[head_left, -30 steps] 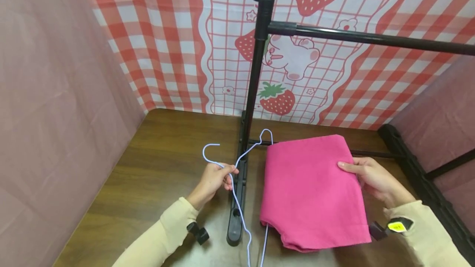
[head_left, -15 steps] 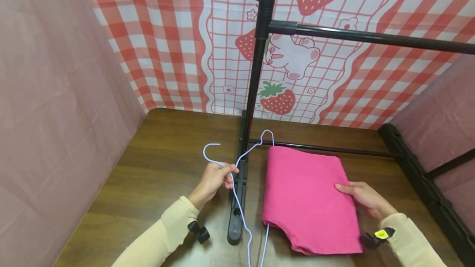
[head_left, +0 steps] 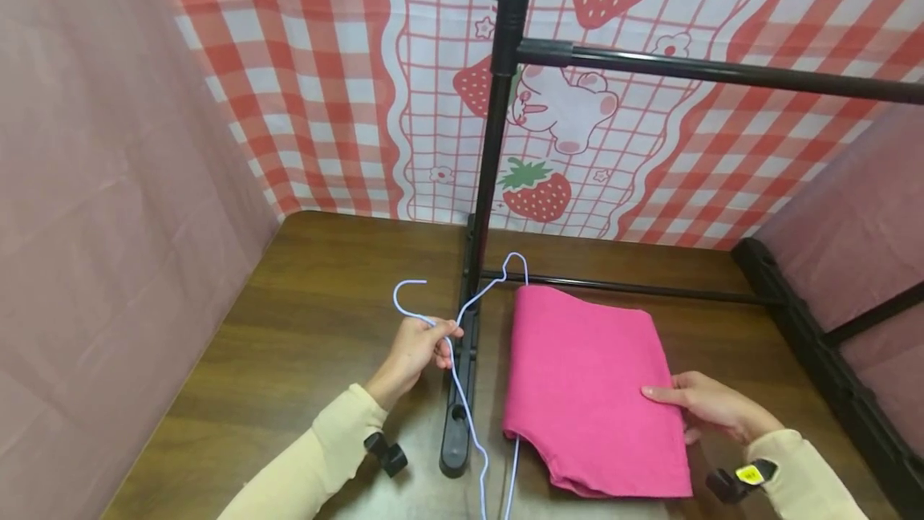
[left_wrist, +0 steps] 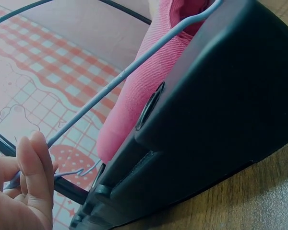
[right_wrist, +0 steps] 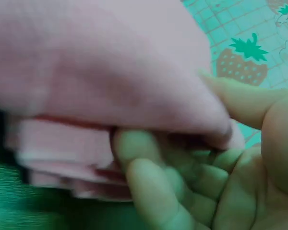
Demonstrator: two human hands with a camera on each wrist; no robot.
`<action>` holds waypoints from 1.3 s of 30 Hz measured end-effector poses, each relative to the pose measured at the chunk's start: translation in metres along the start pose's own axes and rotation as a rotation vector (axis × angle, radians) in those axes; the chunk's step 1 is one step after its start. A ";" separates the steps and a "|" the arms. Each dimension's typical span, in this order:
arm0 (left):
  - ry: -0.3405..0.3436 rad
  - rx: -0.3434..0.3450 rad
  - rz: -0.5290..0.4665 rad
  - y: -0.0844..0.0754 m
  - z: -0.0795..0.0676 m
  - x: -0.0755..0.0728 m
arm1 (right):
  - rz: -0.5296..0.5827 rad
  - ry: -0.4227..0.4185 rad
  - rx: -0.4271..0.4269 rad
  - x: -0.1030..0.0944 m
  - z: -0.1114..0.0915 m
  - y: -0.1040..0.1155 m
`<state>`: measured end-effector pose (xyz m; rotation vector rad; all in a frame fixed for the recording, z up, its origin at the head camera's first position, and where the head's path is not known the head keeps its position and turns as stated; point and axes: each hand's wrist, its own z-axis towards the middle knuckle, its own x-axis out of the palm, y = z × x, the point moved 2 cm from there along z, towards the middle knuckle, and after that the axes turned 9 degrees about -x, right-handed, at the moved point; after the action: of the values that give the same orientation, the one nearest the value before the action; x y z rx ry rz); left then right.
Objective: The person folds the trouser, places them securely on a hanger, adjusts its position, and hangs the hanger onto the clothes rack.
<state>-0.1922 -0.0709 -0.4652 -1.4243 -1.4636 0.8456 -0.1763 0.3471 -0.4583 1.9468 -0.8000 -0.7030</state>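
Observation:
A light-blue wire hanger [head_left: 464, 401] is pinched just below its hook by my left hand [head_left: 415, 351]. Folded over the hanger's lower bar hangs a bright pink cloth garment [head_left: 592, 392]; the bar itself is hidden inside the fold. My right hand [head_left: 722, 408] grips the garment's right edge, thumb on top and fingers beneath. In the right wrist view several layers of the pink garment [right_wrist: 77, 158] show beside the fingers [right_wrist: 149, 187]. The left wrist view has the hanger [left_wrist: 120, 76] running from the left hand [left_wrist: 29, 182] past the garment's rolled edge [left_wrist: 139, 96].
A black garment rack stands on the wooden table [head_left: 325, 279], with its upright post [head_left: 494, 143], top rail [head_left: 722, 71] and foot [head_left: 455, 440] close to the left hand. Its lower crossbar [head_left: 650, 290] passes behind the garment. Checked strawberry fabric [head_left: 325, 103] hangs at the back.
My right hand has come down toward me, bringing the garment's right side lower and slightly left. The left hand has kept its hold on the hanger in nearly the same spot.

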 end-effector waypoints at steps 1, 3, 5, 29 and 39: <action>-0.005 -0.003 -0.004 0.000 0.000 0.000 | 0.002 0.016 -0.011 0.001 -0.001 -0.001; -0.011 0.002 -0.005 0.000 0.001 -0.001 | 0.024 0.037 -0.031 0.002 -0.002 -0.002; -0.009 0.010 -0.007 0.000 0.001 -0.001 | 0.056 0.050 -0.058 0.001 -0.003 -0.002; 0.022 -0.004 0.005 0.001 -0.002 -0.001 | -0.321 -0.351 0.134 -0.017 0.006 0.008; 0.016 -0.004 0.006 0.000 -0.002 -0.001 | -0.119 -0.377 0.115 -0.022 0.020 0.000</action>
<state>-0.1900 -0.0720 -0.4646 -1.4361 -1.4502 0.8341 -0.2044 0.3537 -0.4637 2.0044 -0.9734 -1.1406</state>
